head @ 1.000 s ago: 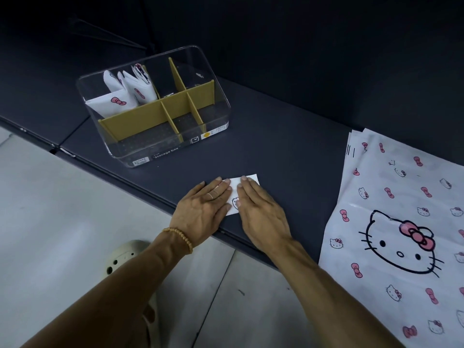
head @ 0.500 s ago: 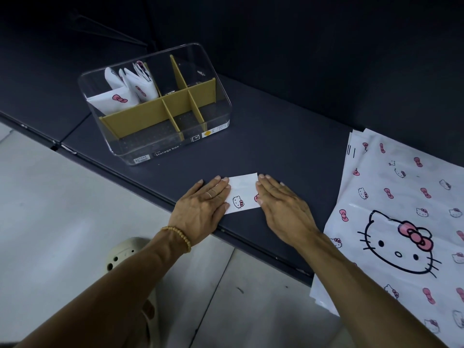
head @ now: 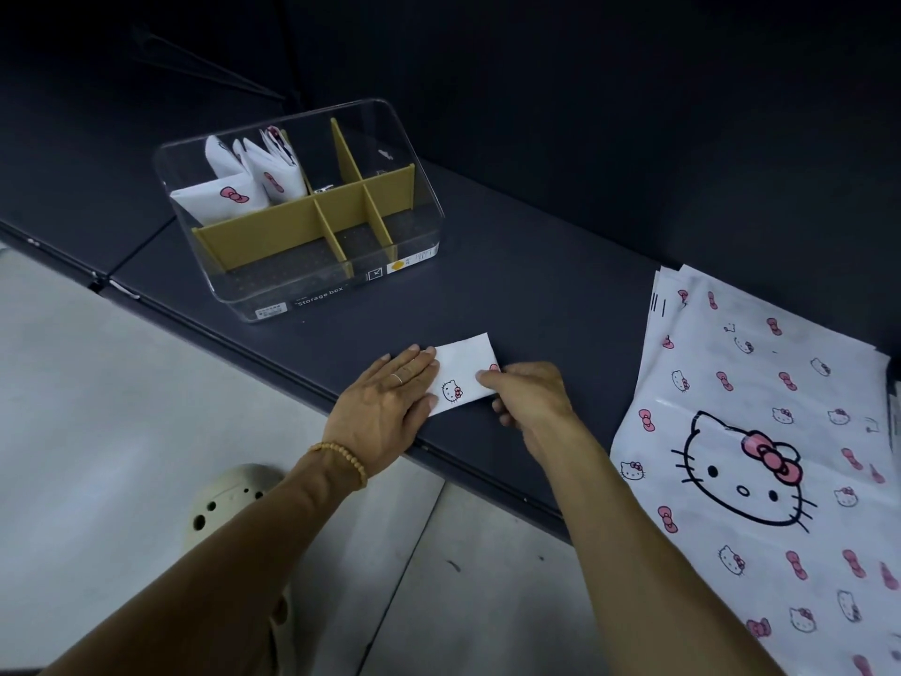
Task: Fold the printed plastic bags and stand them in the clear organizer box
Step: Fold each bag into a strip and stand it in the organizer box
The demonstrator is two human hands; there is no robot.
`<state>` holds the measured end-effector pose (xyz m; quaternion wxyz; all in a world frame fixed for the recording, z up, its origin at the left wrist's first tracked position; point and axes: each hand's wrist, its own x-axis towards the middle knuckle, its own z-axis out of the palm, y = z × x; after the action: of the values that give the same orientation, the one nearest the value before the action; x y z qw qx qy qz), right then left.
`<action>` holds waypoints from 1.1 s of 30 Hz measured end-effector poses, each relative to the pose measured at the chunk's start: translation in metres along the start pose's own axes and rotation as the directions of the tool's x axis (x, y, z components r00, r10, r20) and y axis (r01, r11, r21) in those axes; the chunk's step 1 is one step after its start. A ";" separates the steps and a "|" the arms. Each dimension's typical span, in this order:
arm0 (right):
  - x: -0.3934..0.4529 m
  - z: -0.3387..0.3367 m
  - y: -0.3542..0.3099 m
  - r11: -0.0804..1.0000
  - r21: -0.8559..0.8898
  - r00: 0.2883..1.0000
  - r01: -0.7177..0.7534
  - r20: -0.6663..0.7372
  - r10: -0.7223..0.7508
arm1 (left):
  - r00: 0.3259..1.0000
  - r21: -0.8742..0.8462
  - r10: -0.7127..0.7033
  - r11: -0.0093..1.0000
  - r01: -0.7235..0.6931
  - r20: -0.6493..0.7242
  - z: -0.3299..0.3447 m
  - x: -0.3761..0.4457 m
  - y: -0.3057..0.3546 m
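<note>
A small folded white bag (head: 463, 370) with a cat face and a pink bow lies flat on the dark shelf (head: 536, 285), near its front edge. My left hand (head: 390, 407) rests flat with its fingertips pressing the fold's left end. My right hand (head: 526, 397) pinches the fold's right edge between thumb and fingers. The clear organizer box (head: 302, 295) with tan dividers stands behind and to the left. Several folded bags (head: 244, 183) stand upright in its back-left compartment. The other compartments show no bags.
A stack of flat printed bags (head: 760, 461) lies on the shelf at the right and hangs over the front edge. Pale floor (head: 122, 431) lies below the shelf. A cream perforated shoe (head: 229, 505) shows beneath my left arm.
My right hand slid rightward off the folded bag, then curled from flat into a pinch on its right edge. More of the fold is uncovered. My left hand stayed in place.
</note>
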<state>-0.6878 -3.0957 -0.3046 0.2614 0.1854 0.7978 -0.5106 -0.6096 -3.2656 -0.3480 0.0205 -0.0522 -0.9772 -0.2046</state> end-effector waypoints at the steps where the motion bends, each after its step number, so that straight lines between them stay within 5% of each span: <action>1: 0.000 0.001 0.000 1.000 0.017 0.998 0.000 0.058 -0.001 | 1.000 -0.036 -0.015 0.999 0.015 -0.003 -0.001 0.001 0.000; 4: -0.003 0.002 0.004 0.993 -0.001 0.978 0.116 0.172 -0.114 | 0.983 -0.281 -0.183 0.943 0.177 0.005 -0.012 0.011 0.003; 6: -0.007 -0.002 0.006 0.976 -0.027 0.954 0.216 0.216 -0.206 | 0.946 -0.556 -0.322 0.782 0.282 0.027 -0.029 0.023 0.006; 11: -0.025 -0.017 -0.006 0.923 0.083 0.859 0.375 0.342 -0.380 | 0.895 -0.776 -0.326 0.460 0.432 0.305 -0.068 0.021 -0.001; 14: -0.038 -0.011 -0.021 0.909 0.332 0.830 0.252 0.409 -0.380 | 0.901 -0.880 -0.279 0.250 0.403 0.333 -0.084 0.003 0.000; 17: -0.054 0.007 -0.038 0.871 0.486 0.829 0.074 0.456 -0.324 | 0.919 -0.931 -0.273 0.148 0.333 0.285 -0.104 -0.011 -0.001; 20: -0.067 0.028 -0.055 0.895 0.437 0.821 0.087 0.477 -0.313 | 0.913 -0.938 -0.310 0.135 0.319 0.266 -0.125 -0.025 -0.011; 23: -0.073 0.049 -0.076 0.917 0.294 0.812 0.270 0.443 -0.381 | 0.860 -0.930 -0.463 0.172 0.324 0.214 -0.141 -0.035 -0.025; 28: -0.066 0.096 -0.119 0.849 0.099 0.801 0.519 0.291 -0.523 | 0.609 -0.921 -0.792 0.217 0.324 0.028 -0.150 -0.040 -0.058; 33: -0.046 0.162 -0.165 0.803 0.059 0.780 0.593 0.207 -0.591 | 0.503 -0.951 -0.863 0.189 0.244 -0.042 -0.152 -0.038 -0.092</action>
<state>-0.7073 -3.3126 -0.2143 0.1736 -0.1316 0.7850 -0.5800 -0.5787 -3.4137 -0.2479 0.2095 0.3987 -0.6018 -0.6596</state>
